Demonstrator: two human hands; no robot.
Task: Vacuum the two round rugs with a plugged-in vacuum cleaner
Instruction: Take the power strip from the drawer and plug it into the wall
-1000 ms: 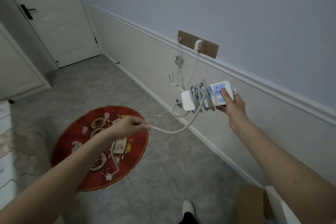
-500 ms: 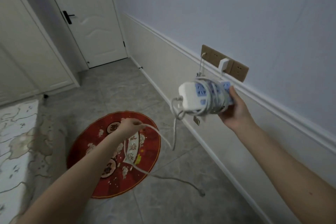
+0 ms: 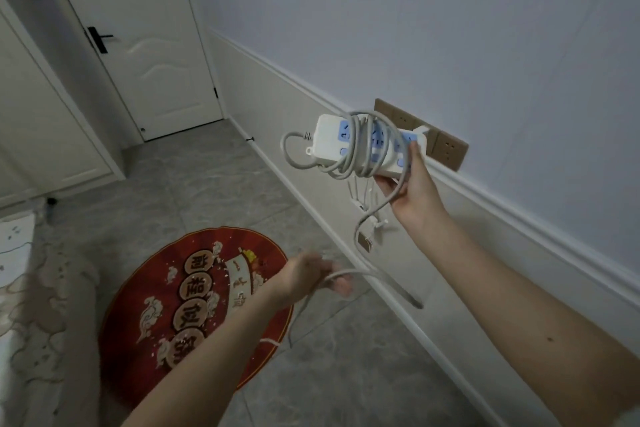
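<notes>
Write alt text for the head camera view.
A person's right hand holds up a white power strip with its grey cord partly wound round it, while the left hand grips the loose cord lower down. Below lies a round red rug on a grey tiled floor.

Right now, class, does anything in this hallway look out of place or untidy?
Yes. White crumbs or bits lie scattered on the red round rug, which looks littered. The power strip in the right hand is partly wound in its own cord, whose loose length the left hand holds.
</notes>
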